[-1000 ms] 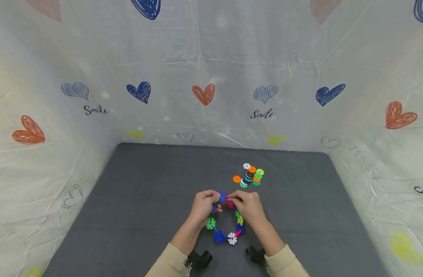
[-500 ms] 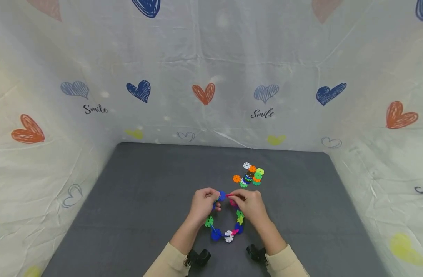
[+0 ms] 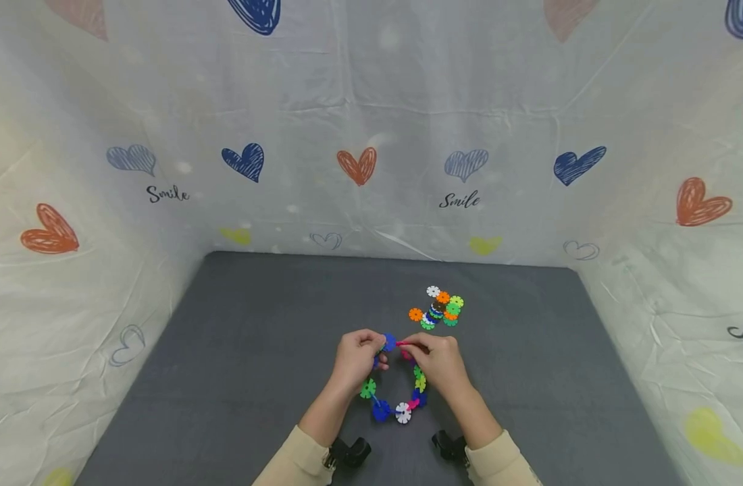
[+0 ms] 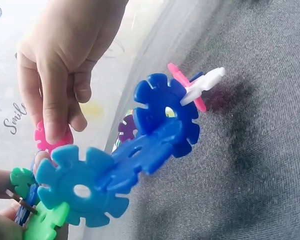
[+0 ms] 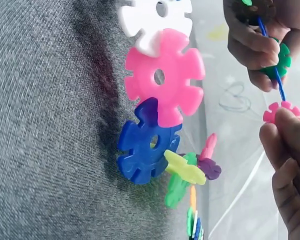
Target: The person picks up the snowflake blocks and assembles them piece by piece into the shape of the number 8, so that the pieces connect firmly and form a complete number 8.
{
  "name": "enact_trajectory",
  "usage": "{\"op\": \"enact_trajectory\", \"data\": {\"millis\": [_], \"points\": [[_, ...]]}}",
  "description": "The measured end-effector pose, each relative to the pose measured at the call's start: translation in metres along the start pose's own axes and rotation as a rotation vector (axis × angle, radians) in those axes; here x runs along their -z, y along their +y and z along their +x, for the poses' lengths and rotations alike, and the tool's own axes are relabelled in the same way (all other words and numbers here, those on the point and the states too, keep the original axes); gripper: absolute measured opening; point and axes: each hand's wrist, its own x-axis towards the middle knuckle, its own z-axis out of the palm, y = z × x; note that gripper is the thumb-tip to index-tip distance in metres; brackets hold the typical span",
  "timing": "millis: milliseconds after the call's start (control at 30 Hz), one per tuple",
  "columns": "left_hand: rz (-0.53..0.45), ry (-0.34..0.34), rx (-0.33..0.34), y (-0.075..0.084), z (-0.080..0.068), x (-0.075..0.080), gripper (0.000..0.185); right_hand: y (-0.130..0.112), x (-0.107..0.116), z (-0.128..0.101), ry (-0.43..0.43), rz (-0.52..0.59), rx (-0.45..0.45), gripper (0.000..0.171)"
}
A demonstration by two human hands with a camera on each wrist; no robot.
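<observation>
Presently, both hands hold one chain of snowflake discs (image 3: 396, 395) above the grey mat (image 3: 244, 351). The left hand (image 3: 358, 358) has its fingers curled round the chain's upper left end, pinching a blue disc (image 3: 389, 343) there. The right hand (image 3: 440, 359) pinches a pink disc (image 3: 406, 349) between thumb and fingertips at the chain's upper right end; the two discs meet edge to edge between the hands. From these two grips the chain hangs in a loop toward the person, its lowest discs, blue, white and pink, close to the mat; whether they touch it cannot be told. The left wrist view shows two interlocked blue discs (image 4: 155, 130) of the loop close up. The right wrist view shows a large pink disc (image 5: 162, 80) slotted into a dark blue one. Beyond the hands, apart from them, lies a small pile of loose discs (image 3: 438, 309) in orange, green and white. A heart-printed sheet (image 3: 359, 165) walls the mat on three sides.
</observation>
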Motion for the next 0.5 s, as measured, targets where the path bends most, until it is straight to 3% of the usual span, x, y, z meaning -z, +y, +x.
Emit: {"op": "enact_trajectory", "data": {"millis": [500], "points": [[-0.011,-0.049,0.023,-0.0001,-0.0025,0.0022,0.021,0.0056,-0.0015,-0.0032,0.0,0.089,0.049,0.007]]}}
